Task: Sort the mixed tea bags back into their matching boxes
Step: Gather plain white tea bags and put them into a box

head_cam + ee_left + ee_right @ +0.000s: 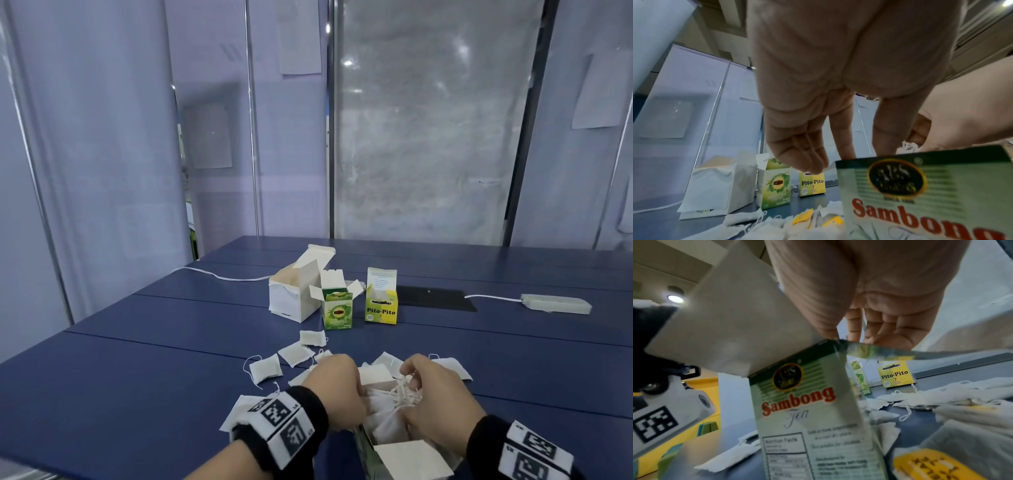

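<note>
Working at the open top of the green cardboard Sambong tea box (797, 402) near the table's front edge, both hands look to be packing white paper tea bags (387, 416) into it. The right hand (438, 401) pinches a tangle of white strings (406, 394) above the bags, while the left hand (337, 390) has its fingers curled at the box's left side, though I cannot tell just what it holds. Next, I think, the strings need tucking inside, and then loose white tea bags (265, 368) on the dark blue table (137, 377) must go to the yellow Pito-Pito box (381, 310) or the light green tea box (338, 313).
</note>
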The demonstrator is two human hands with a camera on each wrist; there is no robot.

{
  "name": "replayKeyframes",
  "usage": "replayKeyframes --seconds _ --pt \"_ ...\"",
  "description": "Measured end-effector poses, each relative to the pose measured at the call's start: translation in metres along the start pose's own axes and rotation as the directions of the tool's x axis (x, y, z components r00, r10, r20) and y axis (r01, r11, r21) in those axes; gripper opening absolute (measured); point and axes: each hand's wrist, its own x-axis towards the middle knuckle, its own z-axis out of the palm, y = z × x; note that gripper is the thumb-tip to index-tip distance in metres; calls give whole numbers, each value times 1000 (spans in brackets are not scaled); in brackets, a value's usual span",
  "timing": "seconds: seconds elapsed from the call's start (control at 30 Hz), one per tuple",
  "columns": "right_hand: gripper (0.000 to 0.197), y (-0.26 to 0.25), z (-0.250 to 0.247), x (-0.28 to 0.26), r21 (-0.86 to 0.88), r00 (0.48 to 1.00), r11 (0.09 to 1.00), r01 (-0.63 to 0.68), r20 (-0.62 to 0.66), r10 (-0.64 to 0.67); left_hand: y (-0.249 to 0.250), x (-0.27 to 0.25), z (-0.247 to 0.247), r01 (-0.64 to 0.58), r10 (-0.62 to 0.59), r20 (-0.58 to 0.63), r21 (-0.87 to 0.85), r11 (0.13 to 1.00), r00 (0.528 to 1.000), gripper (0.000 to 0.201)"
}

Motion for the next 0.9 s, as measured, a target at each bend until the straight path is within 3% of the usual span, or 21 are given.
replayKeyframes --seconds 0.27,0.53,0.63,0.77,0.9 --pt "10 4 8 -7 88 982 990 -106 -149 118 11 9 7 92 -89 -32 127 988 996 19" --pt "17 7 3 -12 58 960 991 -124 -247 134 6 -1 1 87 -99 -63 -161 983 993 20" --pt "19 7 3 -12 66 963 990 -125 -232 137 9 -4 -6 59 -59 -9 -39 998 998 29" --pt "19 5 1 -12 74 975 993 -92 -197 105 16 -3 -6 54 -61 68 112 992 996 20" --pt "18 1 -5 -10 142 982 988 -63 -169 87 15 1 -1 52 -63 82 129 990 995 20"
